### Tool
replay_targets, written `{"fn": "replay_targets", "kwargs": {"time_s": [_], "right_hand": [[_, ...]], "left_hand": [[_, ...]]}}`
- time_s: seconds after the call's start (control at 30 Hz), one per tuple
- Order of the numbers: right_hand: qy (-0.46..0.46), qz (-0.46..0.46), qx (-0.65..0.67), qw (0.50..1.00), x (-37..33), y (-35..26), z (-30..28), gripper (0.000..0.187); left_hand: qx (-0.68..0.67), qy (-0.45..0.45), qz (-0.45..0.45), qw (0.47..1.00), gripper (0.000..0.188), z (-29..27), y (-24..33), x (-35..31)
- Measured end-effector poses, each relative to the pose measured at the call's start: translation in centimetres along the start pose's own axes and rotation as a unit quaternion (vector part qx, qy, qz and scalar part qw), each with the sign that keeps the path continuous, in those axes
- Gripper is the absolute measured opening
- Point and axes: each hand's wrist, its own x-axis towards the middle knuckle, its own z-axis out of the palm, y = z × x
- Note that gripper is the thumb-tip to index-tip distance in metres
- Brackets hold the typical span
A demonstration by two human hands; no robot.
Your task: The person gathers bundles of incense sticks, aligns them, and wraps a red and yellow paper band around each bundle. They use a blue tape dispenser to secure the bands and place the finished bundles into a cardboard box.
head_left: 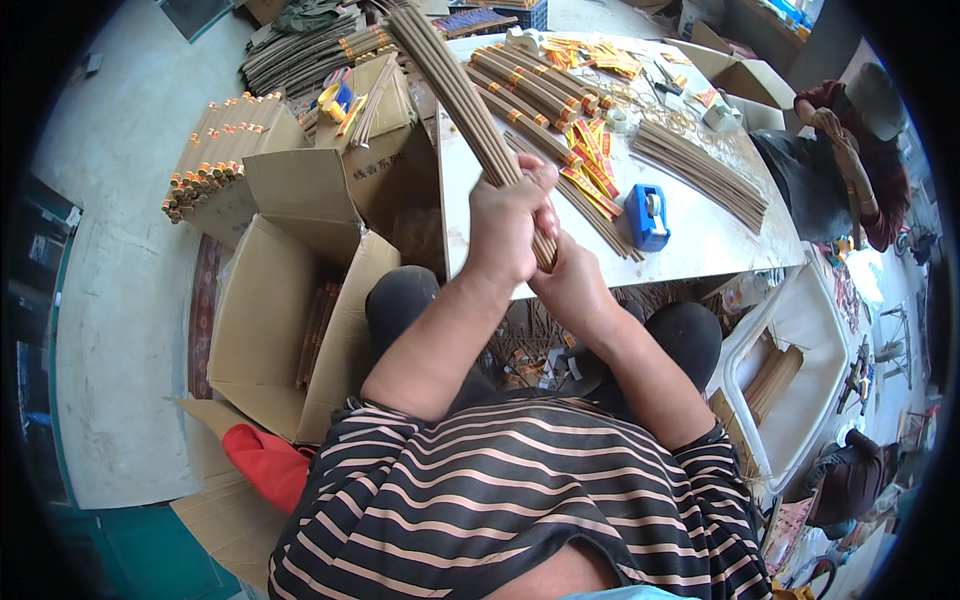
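A long bundle of thin brown incense sticks (450, 85) slants up and left over the near edge of the white table (465, 215). My left hand (503, 225) is closed round its lower part. Just below, my right hand (572, 278) closes on the bottom end, touching the left. Right of the hands, a blue tape dispenser (648, 220) stands on the table. Red and yellow paper labels (594, 170) lie beyond it, with loose sticks (590, 220) beside them. Another pile of unwrapped sticks (700, 175) lies farther right.
Wrapped bundles (535, 85) lie across the far table; more are stacked (220, 150) at the far left. An open cardboard box (275, 320) stands by my left leg. A white tub (800, 390) holding sticks is on my right. Two people (850, 160) are at the right.
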Motion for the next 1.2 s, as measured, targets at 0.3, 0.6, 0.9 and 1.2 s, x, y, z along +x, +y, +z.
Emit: {"fn": "replay_targets", "kwargs": {"time_s": [0.3,0.6,0.9,1.2], "right_hand": [[-0.094,-0.136,0.361,0.918,1.2,-0.8,-5.0,0.066],[-0.088,-0.145,0.583,0.795,1.3,-4.3,-5.7,0.026],[0.099,-0.111,0.556,0.818,1.4,-4.1,-4.6,0.021],[0.012,-0.124,0.557,0.821,0.2,-3.9,-5.1,0.019]], "left_hand": [[0.182,-0.095,-0.02,0.979,0.009,0.8,3.8,-1.5],[0.254,-0.254,-0.289,0.887,0.008,0.6,1.9,-5.1],[0.46,-0.192,-0.123,0.858,0.024,-0.2,-0.2,-3.6],[0.443,-0.213,-0.126,0.861,0.014,0.4,-0.5,-5.5]]}}
